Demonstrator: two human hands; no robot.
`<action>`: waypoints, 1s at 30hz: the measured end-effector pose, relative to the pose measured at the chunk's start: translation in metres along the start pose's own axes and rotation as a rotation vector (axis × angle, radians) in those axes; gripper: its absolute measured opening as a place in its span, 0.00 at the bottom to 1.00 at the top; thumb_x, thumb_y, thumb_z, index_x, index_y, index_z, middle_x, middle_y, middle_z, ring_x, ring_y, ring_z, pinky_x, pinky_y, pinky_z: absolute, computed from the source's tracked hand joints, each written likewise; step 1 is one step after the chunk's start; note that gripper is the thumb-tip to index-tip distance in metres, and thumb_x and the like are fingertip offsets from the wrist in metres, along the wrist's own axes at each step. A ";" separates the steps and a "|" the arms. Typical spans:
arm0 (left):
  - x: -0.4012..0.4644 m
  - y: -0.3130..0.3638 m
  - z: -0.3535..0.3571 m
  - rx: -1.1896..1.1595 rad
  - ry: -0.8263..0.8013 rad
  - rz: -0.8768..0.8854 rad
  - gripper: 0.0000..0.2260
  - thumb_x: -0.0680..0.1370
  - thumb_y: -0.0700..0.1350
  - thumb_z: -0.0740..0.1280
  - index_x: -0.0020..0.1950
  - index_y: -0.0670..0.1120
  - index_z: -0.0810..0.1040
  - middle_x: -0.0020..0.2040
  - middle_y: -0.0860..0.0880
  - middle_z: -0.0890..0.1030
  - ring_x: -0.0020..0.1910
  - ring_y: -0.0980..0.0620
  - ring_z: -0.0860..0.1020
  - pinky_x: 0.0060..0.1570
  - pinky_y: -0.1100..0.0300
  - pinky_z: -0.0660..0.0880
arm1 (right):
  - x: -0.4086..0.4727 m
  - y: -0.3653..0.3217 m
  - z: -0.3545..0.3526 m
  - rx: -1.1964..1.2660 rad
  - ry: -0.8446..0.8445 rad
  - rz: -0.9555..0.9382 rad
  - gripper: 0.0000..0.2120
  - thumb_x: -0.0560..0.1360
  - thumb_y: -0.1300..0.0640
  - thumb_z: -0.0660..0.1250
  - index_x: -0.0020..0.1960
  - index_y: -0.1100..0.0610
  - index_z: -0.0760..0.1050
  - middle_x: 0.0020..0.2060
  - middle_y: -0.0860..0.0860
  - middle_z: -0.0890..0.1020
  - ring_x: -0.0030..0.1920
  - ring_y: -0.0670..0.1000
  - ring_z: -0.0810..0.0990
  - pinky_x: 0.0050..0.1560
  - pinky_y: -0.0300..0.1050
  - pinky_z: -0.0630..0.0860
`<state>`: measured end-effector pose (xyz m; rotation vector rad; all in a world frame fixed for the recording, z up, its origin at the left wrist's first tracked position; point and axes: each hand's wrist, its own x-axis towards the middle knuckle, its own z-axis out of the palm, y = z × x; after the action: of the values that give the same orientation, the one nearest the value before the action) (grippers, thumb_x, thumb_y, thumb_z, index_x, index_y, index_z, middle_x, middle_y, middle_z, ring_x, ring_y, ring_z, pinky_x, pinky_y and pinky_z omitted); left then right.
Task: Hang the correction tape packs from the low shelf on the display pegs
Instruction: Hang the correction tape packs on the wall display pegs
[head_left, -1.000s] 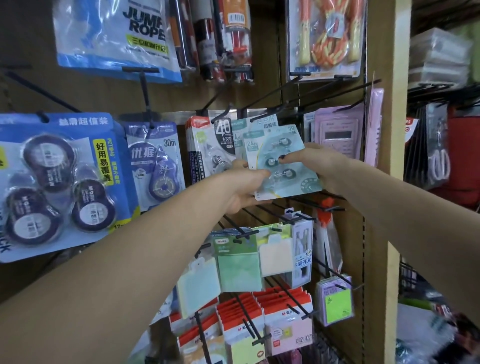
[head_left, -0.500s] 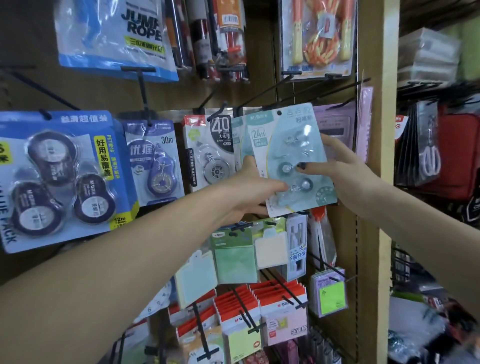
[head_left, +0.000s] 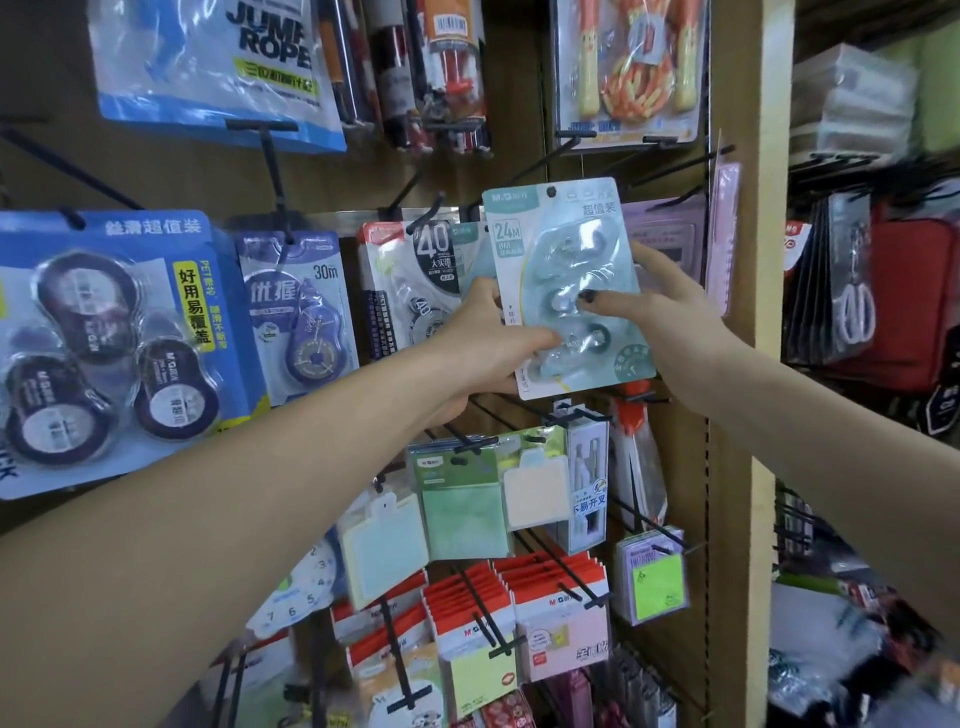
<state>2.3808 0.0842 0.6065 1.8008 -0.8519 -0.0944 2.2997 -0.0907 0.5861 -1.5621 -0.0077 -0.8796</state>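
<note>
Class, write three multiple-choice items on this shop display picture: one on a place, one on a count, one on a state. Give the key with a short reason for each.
1. Directly left of the teal correction tape pack hangs:
A. the white 40 pack
B. scissors
C. a clock

2. Tape rolls in the big blue pack:
A. one
B. three
C. five

3. The teal pack is:
A. lying on a shelf
B. hanging untouched
C. held by both hands

Key: 1 A, they are neighbours; 2 B, three dark rolls show; 3 C, the left hand and right hand grip its edges.

A stationery shop: packaged correction tapes (head_left: 306, 317), sticky notes (head_left: 563, 623) and jump ropes (head_left: 631, 73) hang on black display pegs (head_left: 576, 161).
</note>
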 end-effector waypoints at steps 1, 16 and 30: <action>0.000 0.000 -0.001 0.008 0.006 -0.006 0.21 0.77 0.44 0.76 0.63 0.52 0.68 0.60 0.47 0.82 0.58 0.48 0.84 0.56 0.44 0.85 | 0.001 0.000 0.001 -0.008 0.003 0.015 0.29 0.73 0.60 0.76 0.69 0.42 0.75 0.56 0.48 0.87 0.53 0.55 0.88 0.56 0.59 0.84; 0.051 -0.045 -0.020 0.088 0.125 -0.122 0.31 0.62 0.51 0.71 0.65 0.44 0.78 0.59 0.43 0.85 0.54 0.44 0.86 0.51 0.44 0.86 | 0.059 0.023 0.045 -0.169 -0.116 0.183 0.22 0.76 0.55 0.75 0.66 0.40 0.75 0.59 0.49 0.84 0.56 0.56 0.85 0.61 0.59 0.82; 0.018 -0.038 -0.022 0.150 0.074 -0.156 0.32 0.76 0.51 0.73 0.75 0.47 0.62 0.65 0.45 0.75 0.66 0.44 0.78 0.68 0.47 0.78 | 0.075 0.035 0.057 -0.408 -0.055 0.136 0.33 0.75 0.48 0.73 0.77 0.42 0.64 0.66 0.49 0.81 0.63 0.57 0.81 0.67 0.59 0.77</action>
<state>2.4231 0.0974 0.5891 1.9983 -0.6806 -0.0656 2.3990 -0.0856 0.5997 -1.9403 0.2494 -0.7606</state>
